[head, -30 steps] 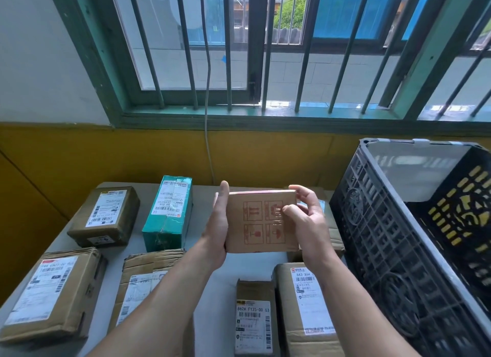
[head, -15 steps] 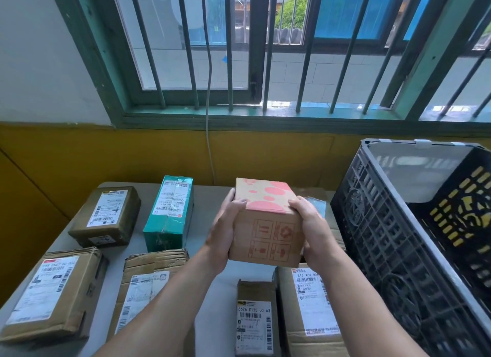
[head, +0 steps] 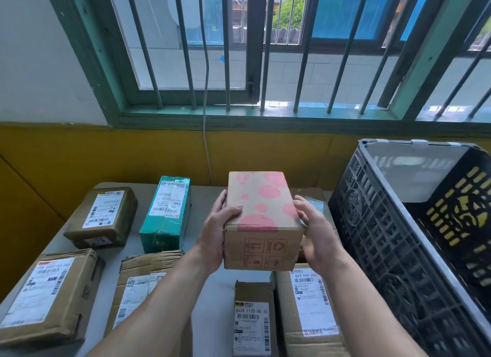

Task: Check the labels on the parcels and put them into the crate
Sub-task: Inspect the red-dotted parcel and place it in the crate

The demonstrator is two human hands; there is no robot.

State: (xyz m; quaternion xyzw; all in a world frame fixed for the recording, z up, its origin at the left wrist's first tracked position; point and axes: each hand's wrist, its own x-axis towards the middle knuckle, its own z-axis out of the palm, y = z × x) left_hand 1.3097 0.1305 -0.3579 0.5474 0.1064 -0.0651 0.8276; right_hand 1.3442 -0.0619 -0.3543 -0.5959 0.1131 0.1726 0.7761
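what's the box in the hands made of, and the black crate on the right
Box: apparently brown cardboard, matte, judging by the folded flap edge and printed pink spots and red symbols. Crate: probably moulded black plastic, faintly glossy, with lattice-pierced walls.

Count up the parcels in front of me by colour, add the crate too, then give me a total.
Plain brown parcels on the table: 6, one partly hidden behind the right hand
Green parcel: 1
Pink-spotted box, held between the left hand and right hand: 1
Black crate: 1
Total: 9
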